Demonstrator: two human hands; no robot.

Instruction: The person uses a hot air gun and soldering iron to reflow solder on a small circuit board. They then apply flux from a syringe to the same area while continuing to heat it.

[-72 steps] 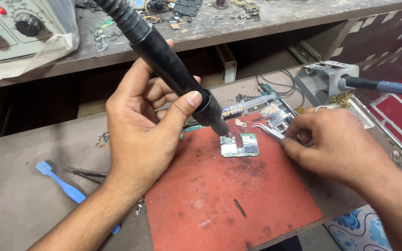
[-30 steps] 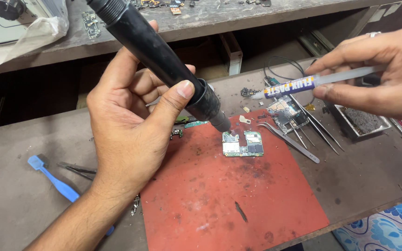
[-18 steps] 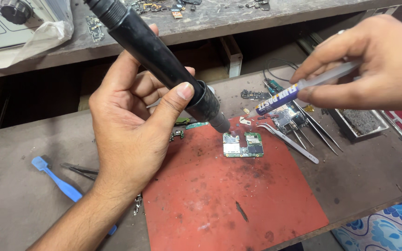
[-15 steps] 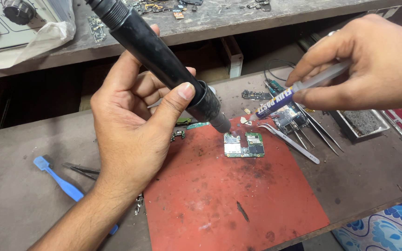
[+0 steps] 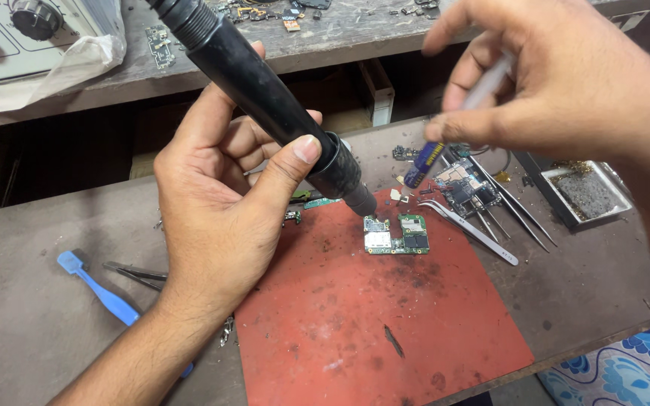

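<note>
The small green circuit board (image 5: 396, 234) lies flat near the upper edge of the red mat (image 5: 385, 323), its long axis running left to right across the tabletop (image 5: 31, 248). The left hand (image 5: 223, 218) is wrapped around the black hot-air handle (image 5: 265, 90), thumb pressed against the collar, and the handle slants down from upper left to lower right, so its nozzle (image 5: 361, 201) ends just above and a little to the left of the board's top left corner. The nozzle looks close to the board but apart from it.

The right hand (image 5: 566, 83) hovers higher, up and to the right of the board, pinching a thin syringe-like tube (image 5: 460, 113) between thumb and fingers. The tube tilts down and to the left, its blue tip (image 5: 421, 167) pointing toward the board yet well above it.

Of the two, the left hand's nozzle is the nearer to the board. Steel tweezers (image 5: 475, 231) lie just right of the board, and a blue brush (image 5: 103, 293) rests far left.
</note>
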